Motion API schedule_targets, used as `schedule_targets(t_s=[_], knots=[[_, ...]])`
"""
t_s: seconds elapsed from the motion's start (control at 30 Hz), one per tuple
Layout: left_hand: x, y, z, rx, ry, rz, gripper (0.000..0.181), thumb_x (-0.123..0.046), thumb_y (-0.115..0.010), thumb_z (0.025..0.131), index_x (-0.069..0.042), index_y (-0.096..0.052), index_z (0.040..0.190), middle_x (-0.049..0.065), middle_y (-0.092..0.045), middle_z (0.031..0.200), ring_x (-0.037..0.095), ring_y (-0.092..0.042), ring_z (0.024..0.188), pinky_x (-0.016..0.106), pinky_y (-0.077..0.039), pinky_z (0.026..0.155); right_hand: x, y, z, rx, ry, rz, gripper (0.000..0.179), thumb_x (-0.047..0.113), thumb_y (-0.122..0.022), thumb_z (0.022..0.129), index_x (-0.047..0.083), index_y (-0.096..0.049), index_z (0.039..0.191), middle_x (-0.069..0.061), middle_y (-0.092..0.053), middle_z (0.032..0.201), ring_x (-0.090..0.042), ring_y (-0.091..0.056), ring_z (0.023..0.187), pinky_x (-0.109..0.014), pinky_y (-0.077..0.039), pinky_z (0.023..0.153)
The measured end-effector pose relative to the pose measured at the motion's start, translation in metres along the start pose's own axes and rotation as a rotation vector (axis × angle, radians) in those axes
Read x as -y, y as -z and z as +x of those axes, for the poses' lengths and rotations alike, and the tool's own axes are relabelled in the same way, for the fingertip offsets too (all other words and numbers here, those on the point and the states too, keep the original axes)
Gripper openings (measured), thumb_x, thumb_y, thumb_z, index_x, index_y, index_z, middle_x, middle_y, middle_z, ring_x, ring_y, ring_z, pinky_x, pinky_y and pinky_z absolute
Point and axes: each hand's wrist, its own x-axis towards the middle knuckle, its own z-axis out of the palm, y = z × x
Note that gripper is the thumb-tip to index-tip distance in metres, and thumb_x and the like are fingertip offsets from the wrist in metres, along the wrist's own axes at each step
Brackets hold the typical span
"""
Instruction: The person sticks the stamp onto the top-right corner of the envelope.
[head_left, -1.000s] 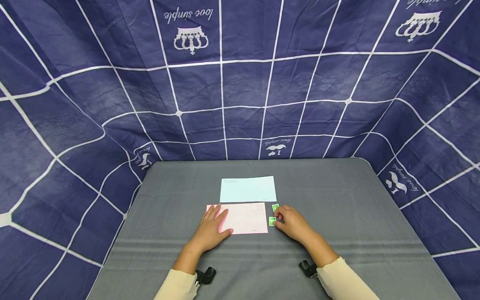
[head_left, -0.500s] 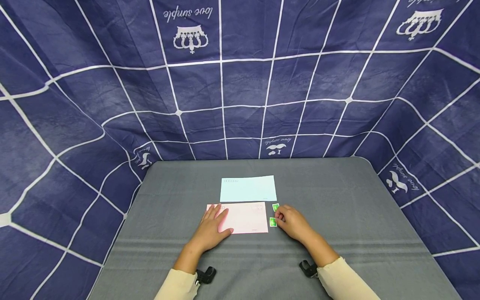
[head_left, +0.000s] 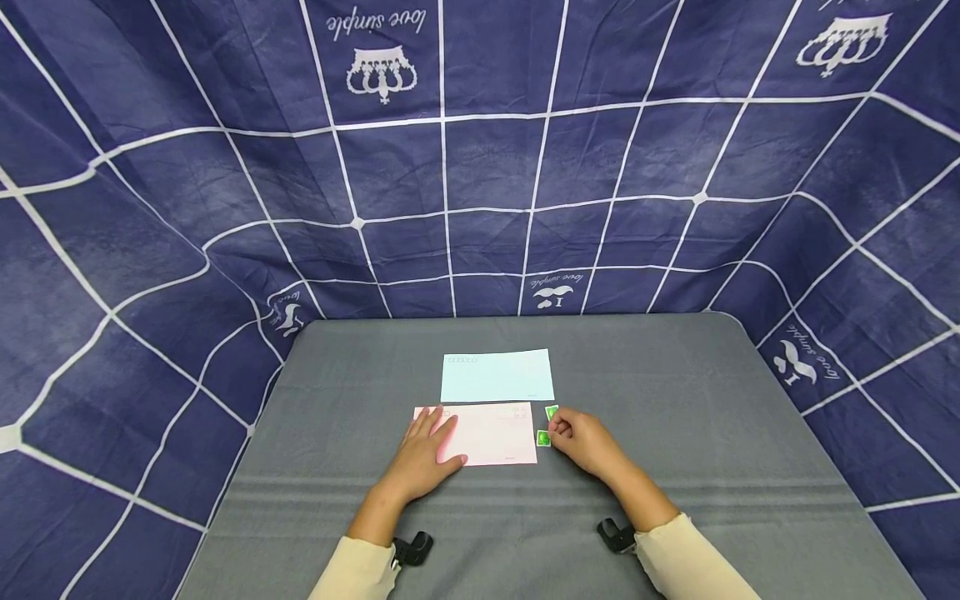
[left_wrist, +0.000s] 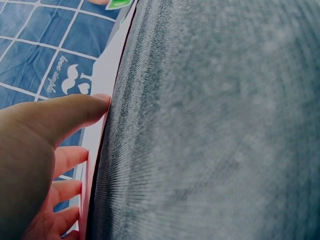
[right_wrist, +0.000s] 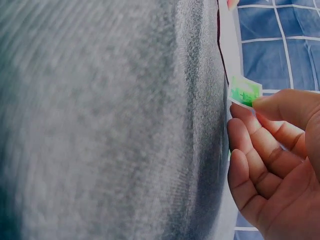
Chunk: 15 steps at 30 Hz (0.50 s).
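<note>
Just now, the nearer green stamp (head_left: 542, 438) sits a touch closer to the pink envelope (head_left: 495, 437) than half a second ago, having shifted toward ten o'clock; it lies just beside that envelope, at its three o'clock in the head view. The right hand (head_left: 588, 442), coming in from the stamp's three o'clock, has it pinched, the thumb laid over one corner and the supporting finger behind partly hidden. In the right wrist view the stamp's face tilts up rather than lying flat, though whether an edge touches the table I cannot tell; I judge that the picking-up is done or very nearly so. The left hand (head_left: 423, 457) stays on the envelope's nine o'clock end, fingers spread and grasping nothing, which seems to steady the paper. Near the pinched stamp, toward one o'clock, the farther green stamp (head_left: 551, 411) remains in place, partly covered by the right hand. Beyond, at the pink envelope's twelve o'clock, lies the pale blue envelope (head_left: 497, 377), untouched, on the grey cloth-covered table (head_left: 675, 400).
</note>
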Motion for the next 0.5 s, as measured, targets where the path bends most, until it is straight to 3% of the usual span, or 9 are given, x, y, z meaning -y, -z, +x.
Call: schedule_targets(t_s=[0.5], knots=[[0.0006, 0.0000, 0.0009, 0.014, -0.004, 0.004, 0.072, -0.043, -0.070, 0.090, -0.007, -0.051, 0.148, 0.024, -0.038, 0.160, 0.045, -0.023, 0.153, 0.061, -0.019, 0.125, 0.0018, -0.0023, 0.0049, -0.028, 0.016, 0.059, 0.006, 0.008, -0.071, 0.087, 0.012, -0.068, 0.085, 0.007, -0.063, 0.076, 0.000, -0.053, 0.070, -0.016, -0.045, 0.066]])
